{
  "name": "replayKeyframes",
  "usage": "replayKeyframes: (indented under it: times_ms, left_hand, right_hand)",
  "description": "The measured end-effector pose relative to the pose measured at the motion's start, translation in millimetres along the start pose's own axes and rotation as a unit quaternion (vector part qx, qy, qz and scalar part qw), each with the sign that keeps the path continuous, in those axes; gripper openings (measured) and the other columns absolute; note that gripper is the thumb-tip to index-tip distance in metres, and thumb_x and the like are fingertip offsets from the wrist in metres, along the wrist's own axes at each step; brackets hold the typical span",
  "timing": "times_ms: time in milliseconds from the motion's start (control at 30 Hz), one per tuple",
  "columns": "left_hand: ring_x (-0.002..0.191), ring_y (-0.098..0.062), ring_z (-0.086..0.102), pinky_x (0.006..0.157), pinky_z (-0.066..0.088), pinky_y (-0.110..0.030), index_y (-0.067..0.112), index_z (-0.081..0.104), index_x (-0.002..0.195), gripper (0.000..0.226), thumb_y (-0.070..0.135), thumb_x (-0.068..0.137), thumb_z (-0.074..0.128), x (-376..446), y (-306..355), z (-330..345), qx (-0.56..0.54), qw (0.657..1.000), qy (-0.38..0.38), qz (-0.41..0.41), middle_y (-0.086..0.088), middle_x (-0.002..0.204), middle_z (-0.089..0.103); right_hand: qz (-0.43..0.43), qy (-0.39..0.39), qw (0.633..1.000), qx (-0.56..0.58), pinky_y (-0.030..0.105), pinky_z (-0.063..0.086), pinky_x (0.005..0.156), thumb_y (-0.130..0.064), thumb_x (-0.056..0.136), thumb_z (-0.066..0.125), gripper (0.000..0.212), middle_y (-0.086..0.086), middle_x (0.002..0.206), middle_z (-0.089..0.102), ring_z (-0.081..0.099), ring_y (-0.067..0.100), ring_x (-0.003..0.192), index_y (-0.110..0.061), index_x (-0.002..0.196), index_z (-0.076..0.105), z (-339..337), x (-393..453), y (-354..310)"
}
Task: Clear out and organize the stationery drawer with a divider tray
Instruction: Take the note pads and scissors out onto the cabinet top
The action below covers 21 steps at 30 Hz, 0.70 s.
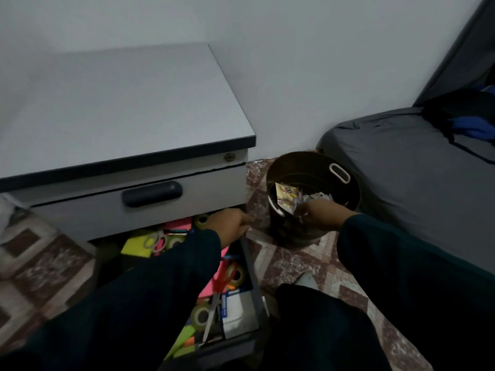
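The lower drawer (250, 266) of a grey cabinet stands pulled out, full of stationery: yellow and pink sticky notes (136, 243), tape rolls (235, 274), red-handled scissors (218, 287) and a second pair of scissors (156, 241). My left hand (230, 220) reaches into the drawer's far right corner; its fingertips are hidden. My right hand (316, 210) hangs over a dark round bin (313, 172) and pinches crumpled paper scraps (300, 214). More wrappers and paper (288, 196) lie inside the bin.
The upper drawer (152, 194) with a dark handle is closed under the grey cabinet top (115, 111). A bed with a grey sheet (415, 167) and dark clothes stands at the right. Patterned floor tiles (292, 263) lie between drawer and bin.
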<state>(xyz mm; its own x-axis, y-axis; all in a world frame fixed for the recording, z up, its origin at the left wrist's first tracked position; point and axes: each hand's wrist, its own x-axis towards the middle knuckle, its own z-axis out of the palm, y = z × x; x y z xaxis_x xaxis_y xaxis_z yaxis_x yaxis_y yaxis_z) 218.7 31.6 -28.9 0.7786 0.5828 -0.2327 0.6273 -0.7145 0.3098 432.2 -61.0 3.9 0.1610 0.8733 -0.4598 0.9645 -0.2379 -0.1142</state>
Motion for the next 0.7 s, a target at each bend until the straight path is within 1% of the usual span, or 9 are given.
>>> replayKeyframes:
  times_ms: [133, 267, 367, 500, 600, 700]
  left_hand:
    - [0.118, -0.022, 0.053, 0.096, 0.043, -0.032, 0.024, 0.057, 0.128, 0.034, 0.03, 0.095, 0.052, -52, -31, -11, 0.021, 0.999, 0.006, -0.031, 0.0, 0.131, 0.057]
    - [0.114, -0.023, 0.056, 0.091, 0.045, -0.031, 0.024, 0.06, 0.126, 0.033, 0.031, 0.094, 0.054, -99, -60, -18, 0.019, 0.996, 0.011, -0.084, -0.002, 0.124, 0.061]
    - [0.111, -0.024, 0.058, 0.09, 0.046, -0.032, 0.022, 0.064, 0.119, 0.029, 0.03, 0.092, 0.056, -132, -86, -13, 0.008, 0.992, 0.006, -0.125, -0.003, 0.12, 0.063]
    - [0.117, -0.019, 0.056, 0.093, 0.045, -0.028, 0.028, 0.059, 0.125, 0.033, 0.032, 0.093, 0.055, -173, -114, 4, 0.014, 0.986, -0.021, -0.163, 0.002, 0.128, 0.06]
    - [0.116, -0.019, 0.056, 0.091, 0.045, -0.029, 0.028, 0.059, 0.125, 0.032, 0.034, 0.093, 0.055, -191, -126, 20, 0.013, 0.984, -0.035, -0.173, 0.003, 0.128, 0.059]
    - [0.121, -0.02, 0.053, 0.096, 0.044, -0.031, 0.029, 0.056, 0.128, 0.036, 0.037, 0.093, 0.055, -197, -136, 41, 0.01, 0.981, -0.067, -0.18, 0.001, 0.133, 0.056]
  right_hand:
    - [-0.025, 0.011, 1.0, -0.007, 0.034, 0.042, 0.1, -0.016, 0.095, 0.046, 0.035, 0.009, 0.13, 0.056, 0.053, 0.027, 0.118, -0.018, 0.128, 0.056, -4, -8, -49]
    - [-0.065, 0.022, 0.998, -0.012, 0.031, 0.04, 0.097, -0.011, 0.096, 0.043, 0.036, 0.01, 0.129, 0.058, 0.054, 0.025, 0.118, -0.015, 0.129, 0.055, 2, -20, -97]
    - [-0.1, 0.006, 0.995, 0.0, 0.032, 0.04, 0.099, -0.01, 0.094, 0.047, 0.036, 0.012, 0.13, 0.058, 0.054, 0.027, 0.119, -0.011, 0.129, 0.056, 15, -24, -127]
    - [-0.132, -0.029, 0.991, 0.001, 0.027, 0.04, 0.097, -0.013, 0.093, 0.051, 0.035, 0.009, 0.13, 0.058, 0.054, 0.023, 0.119, -0.012, 0.127, 0.057, 39, -22, -159]
    - [-0.132, -0.051, 0.99, -0.008, 0.028, 0.041, 0.098, -0.013, 0.093, 0.051, 0.037, 0.008, 0.131, 0.057, 0.053, 0.022, 0.119, -0.014, 0.129, 0.055, 58, -17, -174]
    - [-0.127, -0.08, 0.988, -0.018, 0.026, 0.04, 0.095, -0.016, 0.091, 0.055, 0.038, 0.008, 0.131, 0.056, 0.053, 0.023, 0.119, -0.014, 0.129, 0.056, 79, -10, -180]
